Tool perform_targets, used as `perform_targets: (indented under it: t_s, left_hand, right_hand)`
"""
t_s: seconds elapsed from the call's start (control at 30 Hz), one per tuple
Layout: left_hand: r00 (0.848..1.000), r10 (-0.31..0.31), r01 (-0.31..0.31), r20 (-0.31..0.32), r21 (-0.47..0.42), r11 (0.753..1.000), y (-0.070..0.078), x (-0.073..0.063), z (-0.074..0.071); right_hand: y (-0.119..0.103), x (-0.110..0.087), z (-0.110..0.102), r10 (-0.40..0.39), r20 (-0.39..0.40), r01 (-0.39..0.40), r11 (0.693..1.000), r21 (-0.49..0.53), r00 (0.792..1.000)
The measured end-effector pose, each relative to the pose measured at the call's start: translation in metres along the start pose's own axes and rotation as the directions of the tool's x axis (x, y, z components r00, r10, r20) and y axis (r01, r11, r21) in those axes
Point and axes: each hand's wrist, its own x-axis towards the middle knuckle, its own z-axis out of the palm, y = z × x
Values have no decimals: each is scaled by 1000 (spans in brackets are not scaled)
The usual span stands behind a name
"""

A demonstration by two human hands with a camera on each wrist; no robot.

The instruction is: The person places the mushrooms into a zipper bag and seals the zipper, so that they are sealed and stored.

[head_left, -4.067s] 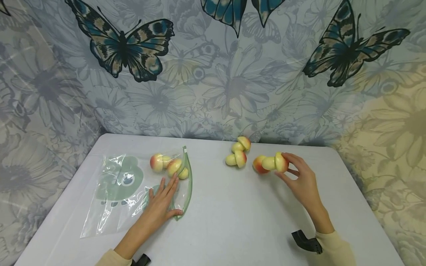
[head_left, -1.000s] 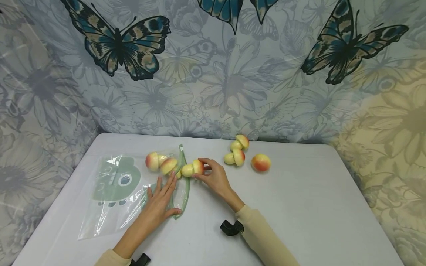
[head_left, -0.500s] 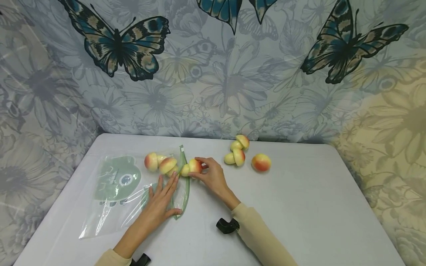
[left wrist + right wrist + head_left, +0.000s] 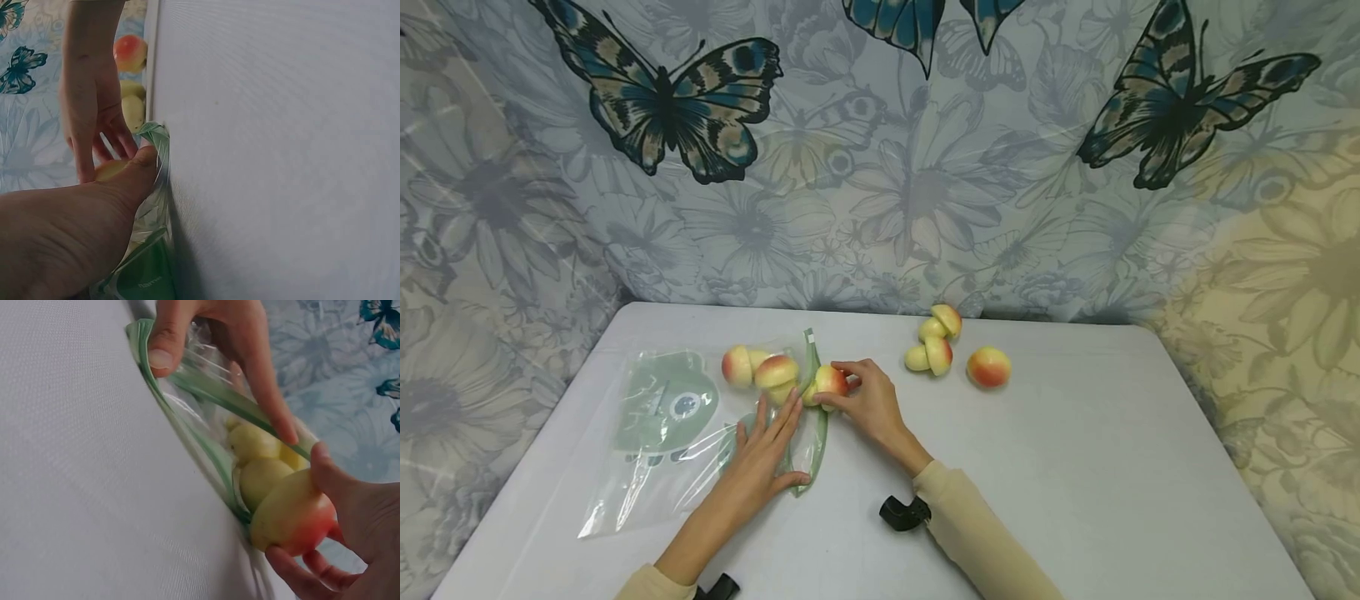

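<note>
A clear zip bag (image 4: 606,500) with a green print and green zip edge (image 4: 817,454) lies on the left of the table. My left hand (image 4: 760,458) rests on it with fingers spread, thumb and a fingertip at the green edges of its mouth. Inside are two yellow-and-red mushroom-shaped pieces, one mushroom (image 4: 739,367) behind another mushroom (image 4: 777,373). My right hand (image 4: 874,408) pinches a third mushroom (image 4: 294,515) by its red-blushed cap. Its yellow stem points into the bag's mouth, and the cap is at the green edge.
Two more mushrooms, one (image 4: 947,320) behind the other (image 4: 937,354), lie at the table's back. A round red-and-yellow mushroom cap (image 4: 988,367) sits to their right. The white table (image 4: 1075,467) meets a butterfly-patterned backdrop (image 4: 880,208).
My right hand has brought a mushroom from the right side over to the bag, then pushed it slightly left into the mouth. The mushrooms inside shifted slightly left. My left hand stays put.
</note>
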Motion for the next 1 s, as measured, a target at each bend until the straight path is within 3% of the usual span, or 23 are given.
perform_targets:
  t_s: [0.17,0.27,0.47,0.67,0.77,0.9,1.0]
  left_hand:
    - [1000,-7,7,10,4,1000,2,1,1]
    - [1000,-13,13,10,4,1000,2,1,1]
    - [1000,-22,22,5,-5,1000,2,0,-1]
    - [1000,-20,20,8,-4,1000,1,0,-1]
    - [1000,-22,22,11,-5,1000,1,0,-1]
    - [1000,-19,20,13,-8,1000,1,0,0]
    - [1000,-14,14,11,-6,1000,0,0,0]
  right_hand:
    - [0,-1,-1,-12,46,11,1000,19,999]
    - [2,-1,-7,-5,100,-7,993,118,995]
    - [7,1,-19,15,199,-78,946,314,980]
    - [10,2,-15,4,156,-63,927,369,988]
    - [-4,2,-21,17,146,-72,922,381,989]
    - [-6,3,-18,57,125,-98,930,355,991]
    - [6,6,-9,97,114,-130,933,335,989]
